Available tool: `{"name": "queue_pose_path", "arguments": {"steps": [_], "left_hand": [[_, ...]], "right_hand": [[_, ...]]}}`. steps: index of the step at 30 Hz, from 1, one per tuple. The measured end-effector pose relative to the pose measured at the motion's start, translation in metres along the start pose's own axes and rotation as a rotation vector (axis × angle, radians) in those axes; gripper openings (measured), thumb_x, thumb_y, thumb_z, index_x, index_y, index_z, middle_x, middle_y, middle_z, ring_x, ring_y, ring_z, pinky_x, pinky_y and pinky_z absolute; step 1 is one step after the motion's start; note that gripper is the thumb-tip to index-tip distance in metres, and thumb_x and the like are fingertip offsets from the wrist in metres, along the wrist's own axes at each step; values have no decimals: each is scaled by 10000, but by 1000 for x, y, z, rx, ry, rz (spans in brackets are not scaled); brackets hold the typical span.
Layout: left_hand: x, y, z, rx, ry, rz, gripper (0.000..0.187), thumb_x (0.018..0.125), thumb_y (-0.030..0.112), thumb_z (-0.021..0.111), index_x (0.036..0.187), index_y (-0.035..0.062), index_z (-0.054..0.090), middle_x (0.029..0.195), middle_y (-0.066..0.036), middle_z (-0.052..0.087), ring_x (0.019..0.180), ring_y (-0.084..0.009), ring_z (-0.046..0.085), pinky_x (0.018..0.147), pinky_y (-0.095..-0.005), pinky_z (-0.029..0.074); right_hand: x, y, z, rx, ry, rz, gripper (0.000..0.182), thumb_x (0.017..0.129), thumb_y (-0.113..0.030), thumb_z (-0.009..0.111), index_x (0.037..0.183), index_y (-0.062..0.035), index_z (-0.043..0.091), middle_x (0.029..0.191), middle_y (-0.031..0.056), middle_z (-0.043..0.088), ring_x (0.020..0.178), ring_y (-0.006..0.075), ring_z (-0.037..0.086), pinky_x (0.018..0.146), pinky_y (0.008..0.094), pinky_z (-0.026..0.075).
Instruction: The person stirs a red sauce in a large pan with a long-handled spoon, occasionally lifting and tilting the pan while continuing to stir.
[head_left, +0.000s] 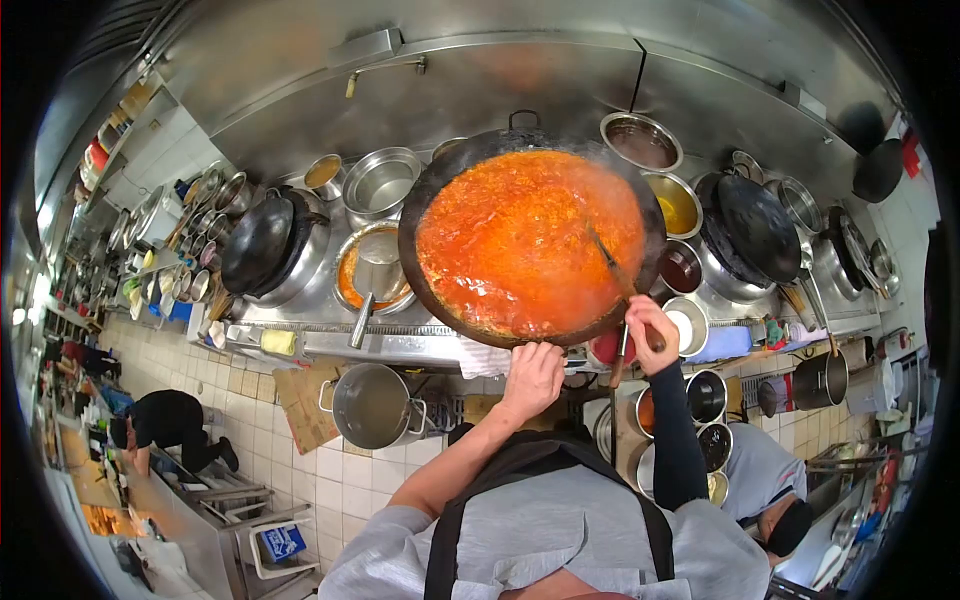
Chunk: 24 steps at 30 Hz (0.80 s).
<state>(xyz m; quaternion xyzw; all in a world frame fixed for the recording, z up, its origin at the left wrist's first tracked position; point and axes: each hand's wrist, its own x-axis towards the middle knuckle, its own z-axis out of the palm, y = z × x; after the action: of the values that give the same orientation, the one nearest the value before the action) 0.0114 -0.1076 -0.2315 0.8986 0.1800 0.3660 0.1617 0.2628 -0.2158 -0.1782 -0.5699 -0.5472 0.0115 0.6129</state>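
A very large black wok (425, 285) full of bubbling orange-red sauce (520, 240) sits on the steel range, steam rising from its right side. My right hand (652, 334) is wrapped round the wooden handle of a stirring tool (622, 278), whose metal end dips into the sauce at the right. At the wok's near rim is my left hand (535, 376), fingers curled over the edge, perhaps with a cloth under them. White cloth (484, 358) hangs just left of that hand. Another wooden handle (617, 372) stands beside my right hand.
Left of the wok are a pot with a ladle (377, 262) and a steel bowl (382, 182). Sauce containers (678, 268) line its right. Black woks (262, 243) flank both sides. A large pot (371, 405) stands below left. One person (170, 425) bends at left, another (765, 470) at right.
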Motion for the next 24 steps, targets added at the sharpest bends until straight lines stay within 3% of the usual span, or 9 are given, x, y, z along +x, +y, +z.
{"name": "queue_pose_path", "arguments": {"steps": [14, 19, 24], "left_hand": [[-2, -5, 3, -26, -13, 4, 275, 923, 112, 762, 1179, 35, 695, 1081, -112, 665, 974, -324, 626, 864, -477, 455], [-1, -4, 3, -10, -22, 4, 286, 913, 101, 764, 1181, 30, 697, 1085, -112, 667, 976, -322, 630, 865, -475, 457], [2, -2, 1, 4, -16, -1, 289, 908, 91, 765, 1181, 27, 693, 1082, -113, 665, 976, -322, 630, 865, -477, 465]], "right_hand": [[-72, -133, -6, 183, 34, 292, 65, 991, 37, 736, 957, 31, 681, 1039, 153, 770, 1142, 353, 738, 1121, 515, 537], [-65, -117, 23, 177, -24, 191, 77, 983, 87, 734, 965, 34, 681, 1038, 167, 789, 1128, 352, 766, 1077, 486, 573], [-44, -46, 77, 238, 133, 176, 75, 1010, 107, 711, 974, 46, 686, 1060, 158, 789, 1177, 338, 754, 1087, 468, 565]]}}
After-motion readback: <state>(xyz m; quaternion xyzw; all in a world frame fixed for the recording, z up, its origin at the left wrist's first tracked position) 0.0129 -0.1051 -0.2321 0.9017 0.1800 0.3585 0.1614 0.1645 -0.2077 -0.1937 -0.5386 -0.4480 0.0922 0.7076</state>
